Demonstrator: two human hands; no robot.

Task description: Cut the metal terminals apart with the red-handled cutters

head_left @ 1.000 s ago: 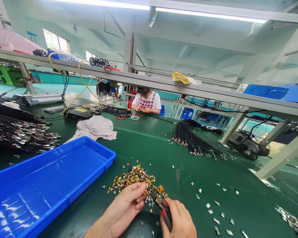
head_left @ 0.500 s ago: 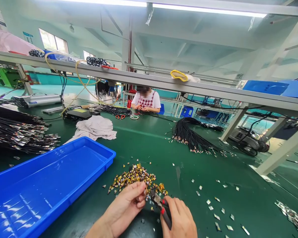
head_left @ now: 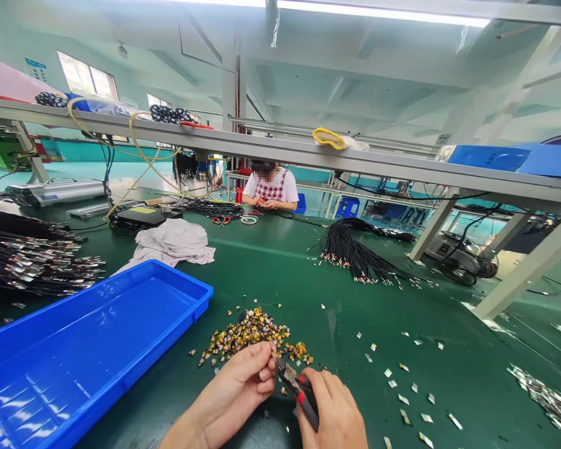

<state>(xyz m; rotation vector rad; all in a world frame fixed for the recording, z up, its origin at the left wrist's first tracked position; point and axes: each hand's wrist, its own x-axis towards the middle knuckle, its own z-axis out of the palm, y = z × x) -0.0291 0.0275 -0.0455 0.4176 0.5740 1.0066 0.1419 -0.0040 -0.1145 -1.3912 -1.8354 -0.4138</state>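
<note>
My left hand (head_left: 240, 386) is closed, thumb and forefinger pinched on a small piece that is mostly hidden by the fingertips. In my right hand (head_left: 333, 408) is a pair of pliers or cutters (head_left: 293, 383) with black and red handles. Their jaws point up and left, right at the left fingertips; whether they touch the pinched piece I cannot tell. Just beyond both hands lies a heap of small yellow, black and silvery parts (head_left: 250, 330) on the green table (head_left: 271, 268).
A blue tray (head_left: 121, 312) fills the left front, with a white cloth (head_left: 171, 242) behind it. Black cable bundles (head_left: 355, 249) lie left and right. Small metal pieces (head_left: 403, 399) are scattered at right. A co-worker (head_left: 271, 187) sits across, beneath the overhead shelf (head_left: 262, 143).
The pliers' jaws have moved up and left to the left fingertips. The left hand keeps its pinch. The whole view has shifted slightly.
</note>
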